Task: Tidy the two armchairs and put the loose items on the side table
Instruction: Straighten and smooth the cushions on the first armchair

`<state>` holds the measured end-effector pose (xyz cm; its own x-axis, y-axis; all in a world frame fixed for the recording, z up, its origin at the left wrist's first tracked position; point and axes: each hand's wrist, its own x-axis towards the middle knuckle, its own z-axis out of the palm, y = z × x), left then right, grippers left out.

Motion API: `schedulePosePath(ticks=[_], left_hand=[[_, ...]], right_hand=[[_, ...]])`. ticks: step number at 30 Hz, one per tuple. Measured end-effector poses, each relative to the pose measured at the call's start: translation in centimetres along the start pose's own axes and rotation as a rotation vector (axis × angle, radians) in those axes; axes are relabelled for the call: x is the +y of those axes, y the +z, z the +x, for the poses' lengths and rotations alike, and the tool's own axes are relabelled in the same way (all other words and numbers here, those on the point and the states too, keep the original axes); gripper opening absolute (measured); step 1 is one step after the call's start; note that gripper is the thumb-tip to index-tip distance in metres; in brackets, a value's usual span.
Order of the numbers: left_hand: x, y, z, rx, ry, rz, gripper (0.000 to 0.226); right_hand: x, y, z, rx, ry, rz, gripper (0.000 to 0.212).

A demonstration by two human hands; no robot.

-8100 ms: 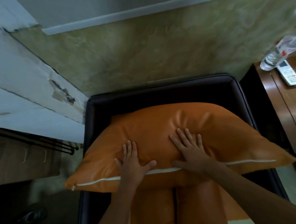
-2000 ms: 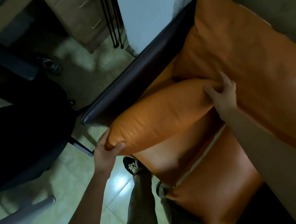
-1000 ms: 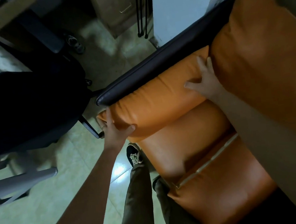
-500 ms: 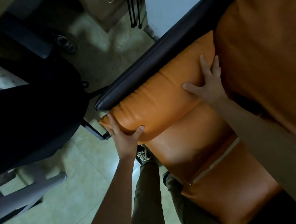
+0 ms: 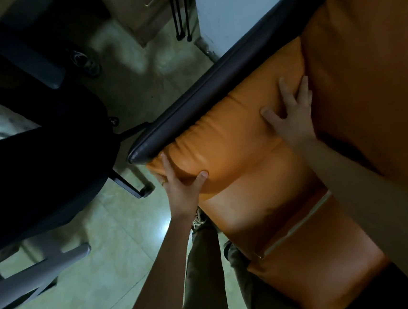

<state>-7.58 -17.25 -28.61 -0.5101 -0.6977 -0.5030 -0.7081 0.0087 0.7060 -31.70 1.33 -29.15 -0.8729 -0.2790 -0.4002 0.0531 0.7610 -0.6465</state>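
An orange leather side cushion [image 5: 235, 131] lies along the inside of the armchair's dark armrest [image 5: 206, 89]. My left hand [image 5: 181, 189] grips its near end, thumb on top and fingers underneath. My right hand [image 5: 291, 118] presses flat on its far end, fingers spread, next to the big orange back cushion [image 5: 369, 68]. The orange seat cushion [image 5: 272, 197] sits below, with a white zip line on the cushion nearest me.
A black office chair [image 5: 38, 175] stands close on the left over the pale tiled floor [image 5: 85, 278]. A wooden drawer unit [image 5: 139, 8] and thin black legs [image 5: 179, 12] stand beyond, beside a white wall. My legs and a shoe [image 5: 199, 219] are at the armchair's front.
The side cushion has gone from lifted off the seat to pushed against the armrest. My right hand has flattened on its far end; my left still holds the near end.
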Motion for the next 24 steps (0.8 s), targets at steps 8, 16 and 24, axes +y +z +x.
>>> schedulePosePath(ticks=[8,16,24], left_hand=[[0.4,-0.2,0.4,-0.052,0.363,0.755,0.099],[1.8,0.3,1.4,-0.074,0.317,0.972,0.104],[6.2,5.5,-2.9,-0.121,0.284,0.919,0.073]], right_hand=[[0.9,3.2,-3.1,0.033,-0.042,-0.033,0.073],[0.8,-2.1,0.8,-0.138,0.014,-0.05,0.073],[6.7,-2.4,-7.9,-0.259,0.043,-0.306,0.079]])
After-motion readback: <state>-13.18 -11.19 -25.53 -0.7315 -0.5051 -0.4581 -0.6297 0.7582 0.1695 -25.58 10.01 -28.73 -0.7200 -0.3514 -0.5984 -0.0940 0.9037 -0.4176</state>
